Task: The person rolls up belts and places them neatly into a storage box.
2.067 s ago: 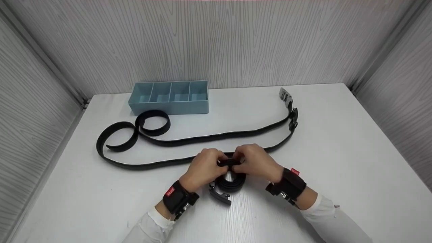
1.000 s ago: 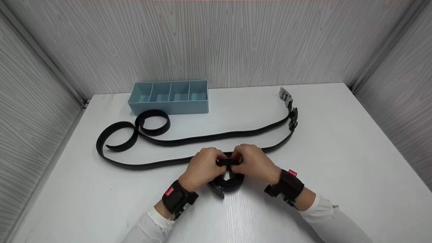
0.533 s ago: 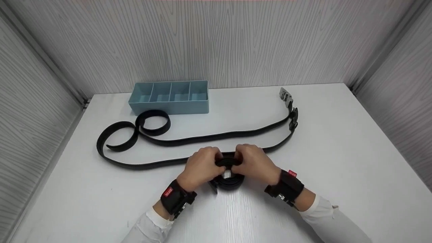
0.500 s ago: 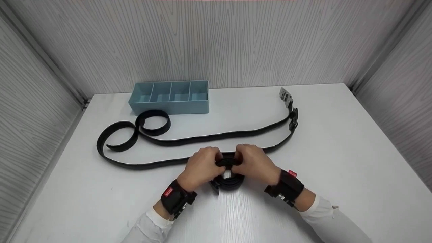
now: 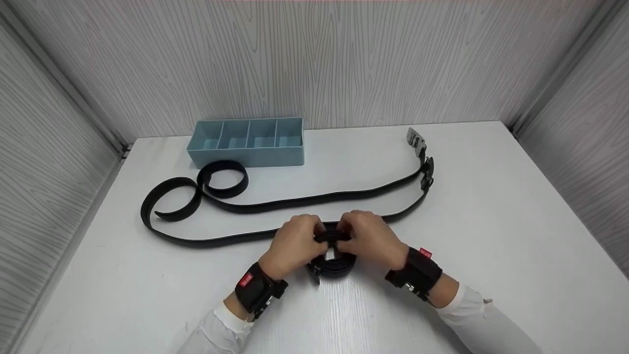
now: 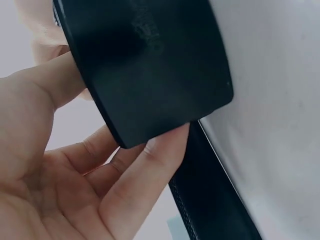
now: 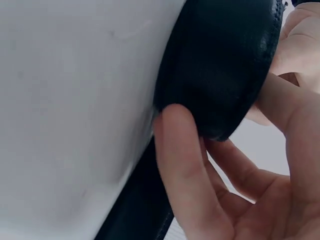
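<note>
In the head view a black belt rolled into a tight coil (image 5: 338,269) stands at the table's front middle. My left hand (image 5: 294,241) pinches its left side and my right hand (image 5: 372,237) its right, thumbs in the coil's centre. A dark buckle plate (image 6: 150,75) lies along the coil's left side, with a left finger at its lower edge in the left wrist view. The right wrist view shows the coil's smooth outer wrap (image 7: 215,65), a right fingertip against it. The coil's far side is partly hidden by the fingers.
Just behind the coil, a black belt (image 5: 211,243) runs across the table to a dark buckle (image 5: 428,173). Farther back lies another belt (image 5: 304,200) with a silver buckle (image 5: 415,140). Their tails curl at the left, before a blue divided tray (image 5: 245,158) at the back wall.
The buckle plate, which stuck out in front of the coil, has swung in against its left side. Both hands keep their hold with small shifts; the other belts and tray have not moved.
</note>
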`<move>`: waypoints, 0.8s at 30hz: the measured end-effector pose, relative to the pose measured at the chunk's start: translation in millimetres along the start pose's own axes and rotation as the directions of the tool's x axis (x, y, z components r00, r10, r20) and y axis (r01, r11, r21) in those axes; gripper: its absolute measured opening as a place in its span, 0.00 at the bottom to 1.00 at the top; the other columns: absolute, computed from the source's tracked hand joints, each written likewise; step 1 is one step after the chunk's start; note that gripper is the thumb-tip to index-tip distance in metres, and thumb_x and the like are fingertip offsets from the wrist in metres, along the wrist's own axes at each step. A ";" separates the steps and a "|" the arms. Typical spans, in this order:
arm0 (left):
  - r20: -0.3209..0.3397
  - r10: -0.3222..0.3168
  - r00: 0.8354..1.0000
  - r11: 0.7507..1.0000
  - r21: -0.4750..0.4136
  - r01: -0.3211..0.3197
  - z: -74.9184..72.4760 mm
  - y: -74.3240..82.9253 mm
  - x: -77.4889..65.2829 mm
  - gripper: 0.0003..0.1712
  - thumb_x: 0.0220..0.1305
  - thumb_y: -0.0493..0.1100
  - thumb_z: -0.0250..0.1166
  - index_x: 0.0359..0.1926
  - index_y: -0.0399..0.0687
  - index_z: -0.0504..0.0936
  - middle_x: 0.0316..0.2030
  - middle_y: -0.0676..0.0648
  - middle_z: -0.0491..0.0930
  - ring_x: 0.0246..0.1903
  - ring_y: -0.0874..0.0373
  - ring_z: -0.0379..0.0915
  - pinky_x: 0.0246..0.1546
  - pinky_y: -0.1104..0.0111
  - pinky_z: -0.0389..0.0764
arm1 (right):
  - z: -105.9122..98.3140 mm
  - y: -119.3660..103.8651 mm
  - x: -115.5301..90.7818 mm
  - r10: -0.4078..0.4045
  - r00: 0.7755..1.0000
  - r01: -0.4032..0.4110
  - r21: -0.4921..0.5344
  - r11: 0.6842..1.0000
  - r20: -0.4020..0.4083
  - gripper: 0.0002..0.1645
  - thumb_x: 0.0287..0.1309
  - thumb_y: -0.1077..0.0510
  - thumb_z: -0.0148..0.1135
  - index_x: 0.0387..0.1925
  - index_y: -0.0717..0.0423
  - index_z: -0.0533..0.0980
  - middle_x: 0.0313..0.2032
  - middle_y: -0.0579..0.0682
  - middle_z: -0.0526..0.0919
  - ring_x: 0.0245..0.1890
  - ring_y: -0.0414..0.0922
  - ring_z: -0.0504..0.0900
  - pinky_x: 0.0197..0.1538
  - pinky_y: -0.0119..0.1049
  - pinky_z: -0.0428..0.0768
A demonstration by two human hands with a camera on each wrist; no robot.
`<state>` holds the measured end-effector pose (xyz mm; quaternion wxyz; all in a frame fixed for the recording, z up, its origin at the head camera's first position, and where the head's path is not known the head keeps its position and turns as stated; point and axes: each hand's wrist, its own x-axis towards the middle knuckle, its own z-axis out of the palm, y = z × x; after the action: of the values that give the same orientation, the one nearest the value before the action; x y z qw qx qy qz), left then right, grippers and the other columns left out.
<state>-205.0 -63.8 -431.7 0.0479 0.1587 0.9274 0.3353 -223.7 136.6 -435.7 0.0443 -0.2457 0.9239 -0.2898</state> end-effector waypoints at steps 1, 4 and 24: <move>0.005 -0.008 1.000 1.000 0.004 0.008 0.1 0.4 -0.1 0.08 0.55 0.39 0.73 0.35 0.44 0.84 0.32 0.51 0.81 0.30 0.59 0.74 0.31 0.64 0.75 | 0.4 0.0 -0.1 -0.006 1.000 0.006 -0.004 1.000 -0.007 0.11 0.49 0.58 0.78 0.33 0.54 0.83 0.30 0.45 0.81 0.31 0.41 0.78 0.36 0.39 0.79; 0.018 -0.041 0.999 0.999 0.027 0.041 -0.4 2.0 -0.6 0.09 0.55 0.41 0.74 0.35 0.45 0.83 0.33 0.51 0.80 0.30 0.58 0.75 0.32 0.63 0.76 | 1.6 0.7 -0.3 -0.016 1.000 0.015 -0.018 1.000 -0.023 0.11 0.47 0.58 0.78 0.31 0.54 0.82 0.29 0.45 0.80 0.30 0.40 0.77 0.35 0.39 0.79; 0.014 0.015 1.000 0.995 0.093 -0.016 -11.6 0.1 -1.4 0.08 0.53 0.41 0.76 0.36 0.48 0.90 0.28 0.54 0.84 0.31 0.59 0.77 0.32 0.60 0.77 | -8.7 3.3 2.7 0.026 0.997 -0.034 0.120 0.992 0.068 0.11 0.57 0.48 0.77 0.33 0.49 0.84 0.29 0.40 0.85 0.29 0.37 0.80 0.33 0.35 0.78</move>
<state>-205.9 -71.3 -422.7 0.0440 0.1700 0.9405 0.2908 -229.4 142.1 -430.1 0.0940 -0.2382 0.9063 -0.3363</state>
